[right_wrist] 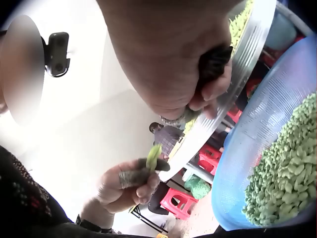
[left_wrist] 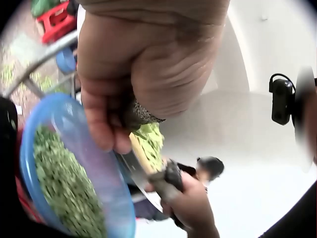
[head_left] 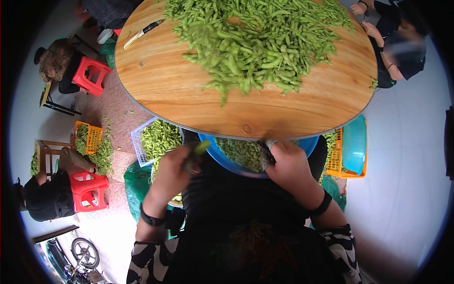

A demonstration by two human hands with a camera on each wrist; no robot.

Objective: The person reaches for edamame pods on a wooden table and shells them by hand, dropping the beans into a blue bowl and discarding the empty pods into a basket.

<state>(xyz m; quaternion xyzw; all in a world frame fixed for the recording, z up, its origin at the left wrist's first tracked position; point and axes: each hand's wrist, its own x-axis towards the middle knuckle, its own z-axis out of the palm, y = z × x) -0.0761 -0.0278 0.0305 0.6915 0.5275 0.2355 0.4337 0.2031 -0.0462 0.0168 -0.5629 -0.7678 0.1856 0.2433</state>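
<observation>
My left hand (head_left: pixel 176 166) pinches a green soybean pod (right_wrist: pixel 154 157) between thumb and forefinger, both in worn grey covers. The pod points upward from the fingertips in the right wrist view. My right hand (head_left: pixel 289 161) is at the table edge, its fingers curled round a black object (right_wrist: pixel 214 65); I cannot tell its kind. A grey cover (right_wrist: pixel 174 120) sits on one of that hand's digits. Below the hands, a blue basin (left_wrist: pixel 126 210) stands under the table edge with many shelled green beans (right_wrist: pixel 282 173) in it.
A heap of pods (head_left: pixel 265 42) covers much of the wooden table (head_left: pixel 165 94), with a knife (head_left: pixel 143 34) at its left. A white crate (head_left: pixel 138 142) and an orange crate (head_left: pixel 362 163) flank my lap. Other people sit near red stools (head_left: pixel 90 191).
</observation>
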